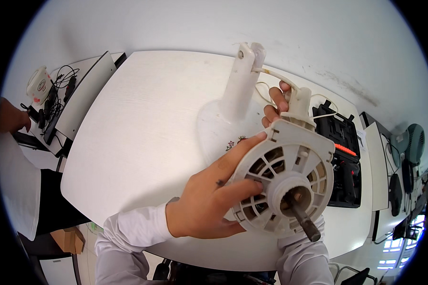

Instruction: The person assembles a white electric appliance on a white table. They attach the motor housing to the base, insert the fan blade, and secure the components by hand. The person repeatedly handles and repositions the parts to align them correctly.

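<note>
A white fan motor housing [283, 142], round with a slotted grille face, is held up above the table. From its hub juts a metal shaft [304, 221]. My left hand [207, 199] is closed on its left side, thumb on the grille. My right hand [277, 107] reaches behind; only its fingers show, wrapped by the neck piece [299, 107] at the housing's top. Its palm is hidden. A pale cable [278, 74] runs from this neck to an upright fan stand [238, 88], whose round white base [218, 126] rests on the table.
On the right an opened black tool case [335, 128] holds a drill-like tool [349, 183] and an orange strip [345, 149]. A green fan [415, 142] stands farther right. At left, another person [16, 166] is beside a desk with tangled black cables [57, 102].
</note>
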### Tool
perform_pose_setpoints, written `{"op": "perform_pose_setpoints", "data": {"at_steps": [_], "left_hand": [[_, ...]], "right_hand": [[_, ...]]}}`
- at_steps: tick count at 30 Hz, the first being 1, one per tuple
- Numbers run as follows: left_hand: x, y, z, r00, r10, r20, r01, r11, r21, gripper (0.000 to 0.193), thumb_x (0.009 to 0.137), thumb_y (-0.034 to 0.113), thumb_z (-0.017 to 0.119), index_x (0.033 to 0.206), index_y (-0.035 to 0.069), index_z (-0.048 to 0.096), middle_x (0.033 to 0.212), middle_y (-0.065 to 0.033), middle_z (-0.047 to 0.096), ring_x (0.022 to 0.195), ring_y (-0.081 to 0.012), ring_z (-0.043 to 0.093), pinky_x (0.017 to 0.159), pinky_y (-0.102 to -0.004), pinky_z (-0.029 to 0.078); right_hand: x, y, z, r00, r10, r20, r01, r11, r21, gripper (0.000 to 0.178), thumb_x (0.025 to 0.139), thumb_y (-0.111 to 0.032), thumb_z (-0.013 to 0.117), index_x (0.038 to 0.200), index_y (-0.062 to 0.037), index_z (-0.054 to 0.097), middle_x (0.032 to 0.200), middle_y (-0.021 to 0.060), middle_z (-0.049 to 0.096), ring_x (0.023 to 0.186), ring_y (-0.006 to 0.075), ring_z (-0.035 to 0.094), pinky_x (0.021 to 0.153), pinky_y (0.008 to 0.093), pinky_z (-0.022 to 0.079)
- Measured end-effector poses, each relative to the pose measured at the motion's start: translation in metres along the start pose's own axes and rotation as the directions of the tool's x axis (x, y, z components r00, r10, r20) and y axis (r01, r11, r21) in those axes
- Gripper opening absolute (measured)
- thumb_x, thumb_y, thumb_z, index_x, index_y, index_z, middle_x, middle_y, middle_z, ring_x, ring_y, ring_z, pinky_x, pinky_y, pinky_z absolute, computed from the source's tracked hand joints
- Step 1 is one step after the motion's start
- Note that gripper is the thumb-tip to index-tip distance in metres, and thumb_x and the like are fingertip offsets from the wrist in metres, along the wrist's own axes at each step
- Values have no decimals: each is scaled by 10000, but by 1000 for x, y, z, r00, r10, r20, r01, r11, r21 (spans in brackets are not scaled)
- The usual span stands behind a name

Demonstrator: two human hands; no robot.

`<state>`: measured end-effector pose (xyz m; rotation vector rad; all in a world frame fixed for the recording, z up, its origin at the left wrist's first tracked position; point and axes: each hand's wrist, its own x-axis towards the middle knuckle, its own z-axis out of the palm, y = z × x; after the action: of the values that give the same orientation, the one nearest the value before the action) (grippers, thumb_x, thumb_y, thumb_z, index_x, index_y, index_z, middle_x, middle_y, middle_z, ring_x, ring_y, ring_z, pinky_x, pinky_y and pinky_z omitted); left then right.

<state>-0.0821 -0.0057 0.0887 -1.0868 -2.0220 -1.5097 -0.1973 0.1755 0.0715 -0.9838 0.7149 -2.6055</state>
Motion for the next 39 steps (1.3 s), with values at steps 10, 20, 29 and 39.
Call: {"op": "perform_pose_setpoints", "data": {"at_steps": [10,20,29,39], "left_hand": [[-1,-4,5,987,158,-29,-157,986,50,589,569,102,832,1044,48,488,1359,-367,398,1099,-479,574,829,-443,542],[-4,-6,9,979,199,-38,-193,973,124,549,604,124,808,1047,88,485,1342,-358,435,1085,-449,601,720,-365,561],[-4,-5,11,972,222,-78,-204,961,185,494,651,150,777,1039,99,475,1310,-349,479,1079,-437,615,680,-334,554],[-4,-1,10,978,195,-72,-179,967,179,466,657,143,770,1023,93,486,1308,-354,478,1081,-451,609,756,-362,553]], "right_hand": [[0,1,-11,985,61,164,-73,995,68,494,928,-437,571,1221,-60,443,923,47,462,820,133,539,701,227,549],[3,3,-14,965,53,258,-75,994,76,536,883,-408,662,1228,-62,441,932,32,469,821,121,509,724,222,504],[3,3,-15,967,64,246,-95,988,118,497,854,-415,695,1131,-83,452,907,19,471,791,117,501,711,230,487],[3,2,-13,990,42,134,-46,998,32,458,851,-436,680,1068,-83,485,861,22,489,726,100,505,556,180,481]]}}
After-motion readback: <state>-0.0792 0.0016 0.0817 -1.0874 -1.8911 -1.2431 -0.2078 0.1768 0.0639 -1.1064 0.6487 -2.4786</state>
